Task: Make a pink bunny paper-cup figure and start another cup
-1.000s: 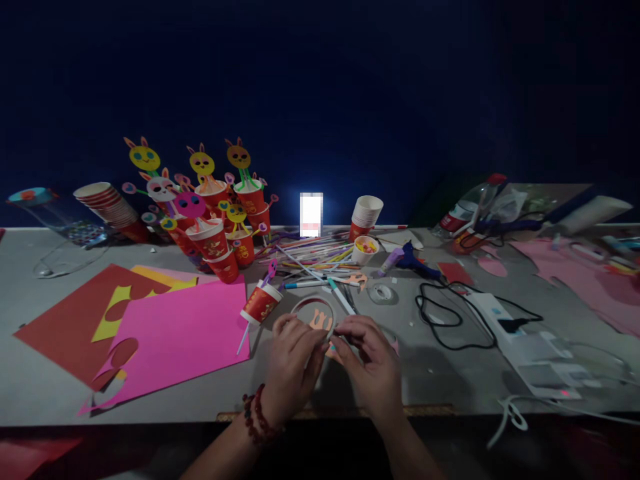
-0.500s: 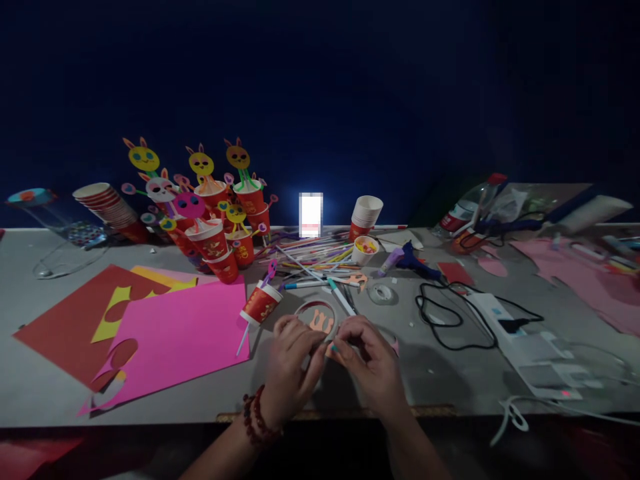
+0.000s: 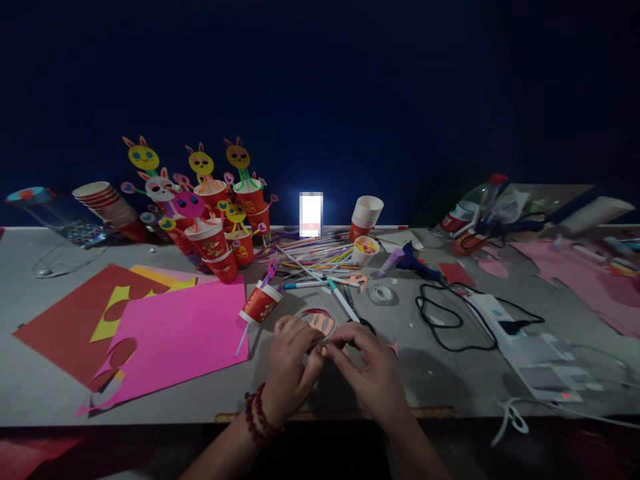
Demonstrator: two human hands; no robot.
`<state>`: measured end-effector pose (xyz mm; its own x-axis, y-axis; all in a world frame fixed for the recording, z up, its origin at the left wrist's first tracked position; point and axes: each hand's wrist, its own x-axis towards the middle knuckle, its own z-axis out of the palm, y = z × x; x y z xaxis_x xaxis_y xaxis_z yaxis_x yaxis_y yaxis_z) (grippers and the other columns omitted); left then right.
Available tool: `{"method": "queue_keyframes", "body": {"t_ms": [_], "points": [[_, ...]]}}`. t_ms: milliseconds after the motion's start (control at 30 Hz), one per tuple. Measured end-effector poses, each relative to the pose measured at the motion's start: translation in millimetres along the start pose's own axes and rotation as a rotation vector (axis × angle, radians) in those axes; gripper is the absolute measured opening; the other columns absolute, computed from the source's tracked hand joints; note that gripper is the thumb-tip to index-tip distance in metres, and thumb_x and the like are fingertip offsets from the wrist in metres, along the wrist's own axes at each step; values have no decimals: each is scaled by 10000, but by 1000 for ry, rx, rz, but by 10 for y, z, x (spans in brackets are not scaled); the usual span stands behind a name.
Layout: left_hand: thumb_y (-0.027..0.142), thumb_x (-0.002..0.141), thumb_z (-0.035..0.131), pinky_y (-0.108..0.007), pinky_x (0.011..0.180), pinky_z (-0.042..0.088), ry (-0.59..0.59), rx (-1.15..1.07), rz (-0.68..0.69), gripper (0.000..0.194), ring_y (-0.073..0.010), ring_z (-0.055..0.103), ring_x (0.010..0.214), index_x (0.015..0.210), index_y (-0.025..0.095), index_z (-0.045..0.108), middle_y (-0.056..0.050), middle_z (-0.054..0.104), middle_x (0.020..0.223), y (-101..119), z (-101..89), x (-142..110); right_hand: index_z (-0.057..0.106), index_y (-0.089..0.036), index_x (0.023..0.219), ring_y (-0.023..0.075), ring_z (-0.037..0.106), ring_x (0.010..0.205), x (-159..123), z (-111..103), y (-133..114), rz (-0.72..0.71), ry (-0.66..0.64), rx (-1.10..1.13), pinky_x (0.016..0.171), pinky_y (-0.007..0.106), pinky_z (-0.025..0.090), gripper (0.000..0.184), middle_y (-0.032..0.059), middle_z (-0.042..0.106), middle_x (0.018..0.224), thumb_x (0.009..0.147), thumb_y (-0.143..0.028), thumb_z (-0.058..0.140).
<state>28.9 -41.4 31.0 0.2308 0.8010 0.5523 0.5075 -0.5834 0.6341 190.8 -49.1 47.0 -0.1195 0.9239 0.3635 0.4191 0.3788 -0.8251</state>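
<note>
Head view: left hand and right hand close together over the near part of the desk, fingertips meeting. Both pinching, thumb against fingers, on a small piece at the meeting point; mostly hidden, too small to identify. Just beyond the fingertips, a ring, partly covered by the hands, with orange cutouts showing inside it; whether the fingers touch the ring, cannot tell. Beads around the left wrist. Just beyond the left hand and to its left, a red cup, tilted, a purple piece at its upper end and a pale stick at its lower. Left of that hand, a pink sheet overlapping other coloured paper; farther beyond, the rabbit-faced cups. Ahead of the right hand, a white marker with teal end, and just by its knuckles a dark loop, partly hidden. Beyond that hand, slightly right, a clear tape roll; farther, a small cup of yellow and pink bits. Well right of the right hand, a black cable and power strip, red light showing.
</note>
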Motion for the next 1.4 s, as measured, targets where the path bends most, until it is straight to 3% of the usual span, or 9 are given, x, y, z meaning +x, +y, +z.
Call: {"method": "queue_keyframes", "body": {"t_ms": [233,467,600,733,833,933,1133,1233,1400], "points": [[175,901,456,-355,754,418,52,-57,-75,163,-195,554,757,840,204,604,-27,600,734,34,33,-15,644,-238,823,198,655,824,-43,71,7,-65,37,7,764,322,529,91,22,688,823,888,-179,618],[257,948,470,-290,686,455,197,-296,-336,191,-178,565,760,822,194,600,-23,591,779,-189,-53,-29,662,-245,853,205,659,867,-161,-58,177,-68,218,126,770,336,550,70,41,680,870,884,-186,640],[276,958,469,-363,806,448,-61,-290,-121,210,-198,564,794,853,197,632,-42,611,776,-176,-107,-23,614,-303,1255,268,561,1236,-227,-154,333,-93,84,75,1006,444,493,373,83,628,1286,888,-247,648],[294,984,408,-400,859,453,-190,-377,-6,278,-197,575,779,871,206,647,-41,621,764,-69,-64,-8,416,-336,1449,227,665,1107,-359,-133,415,-66,-83,37,996,418,521,582,37,727,1087,911,-263,627],[272,990,413,-418,979,445,-249,-372,-33,261,-225,603,1032,1137,223,624,-85,672,1057,-119,-28,-6,520,-309,1358,245,690,1061,-437,-235,529,-90,25,-45,958,423,543,484,41,740,1028,893,-274,650],[251,966,485,-442,1040,423,-219,-163,-77,392,-251,500,1251,1357,222,469,-128,572,1318,-306,-14,-41,652,-279,1184,279,692,1031,-466,-490,778,-80,193,-258,897,441,556,299,66,746,990,885,-288,656],[210,883,602,-434,912,469,-395,223,-139,275,-259,541,1050,1157,217,594,-84,603,1127,-608,-9,-160,409,-250,1472,289,699,877,-533,-873,1267,-97,173,-643,887,469,513,608,62,755,889,915,-383,614],[239,891,597,-408,879,471,-469,280,-164,263,-251,538,1003,1153,213,590,-75,598,1087,-613,26,-173,346,-200,1503,274,686,877,-568,-862,1263,-107,158,-695,902,446,499,647,76,733,911,936,-405,582],[175,881,579,-390,868,454,-521,329,-197,249,-255,533,1007,1128,203,594,-81,590,1086,-581,103,-138,422,-200,1456,265,653,854,-533,-707,1103,-96,338,-623,829,409,510,608,86,684,932,911,-381,620]]}}
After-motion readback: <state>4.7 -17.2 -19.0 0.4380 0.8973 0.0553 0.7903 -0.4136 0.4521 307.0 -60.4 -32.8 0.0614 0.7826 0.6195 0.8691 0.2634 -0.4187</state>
